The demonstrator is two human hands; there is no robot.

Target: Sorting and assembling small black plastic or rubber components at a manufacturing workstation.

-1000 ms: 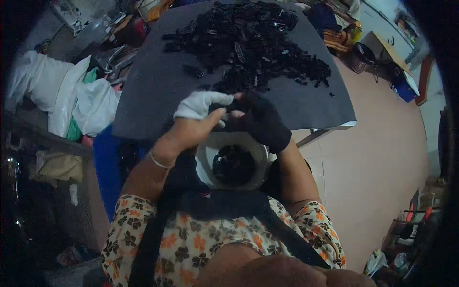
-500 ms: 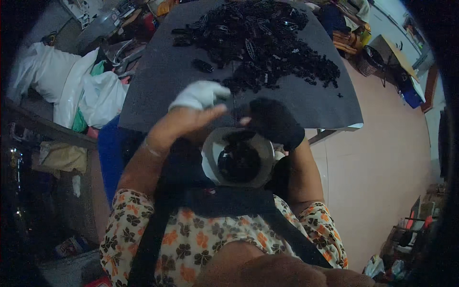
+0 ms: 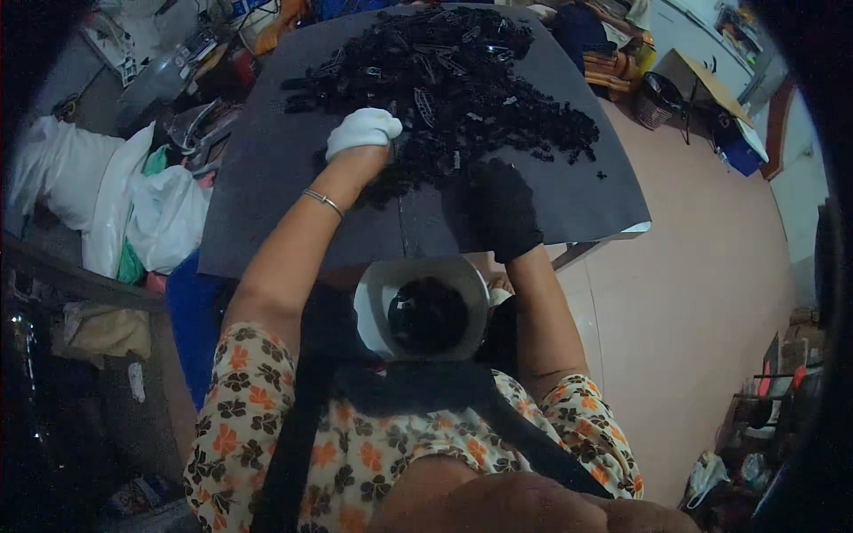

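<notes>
Parts (image 3: 462,89), small and black, lie heaped on the dark counter (image 3: 267,204). White-gloved left hand (image 3: 362,131) and black-gloved right hand (image 3: 504,209) rest at the heap's near edge; finger state cannot be told. White bowl (image 3: 378,289) sits below, white bags (image 3: 133,204) left.

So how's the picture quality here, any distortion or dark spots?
Head view: fisheye bends the grey table edges, black vignette fills the corners; dim bluish light; black-gloved right hand blends into the black parts pile; white-gloved left hand stands out.

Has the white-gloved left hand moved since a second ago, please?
Yes. The left hand has reached away from the white bowl, forward across the grey table, to the near edge of the pile of black parts.
</notes>
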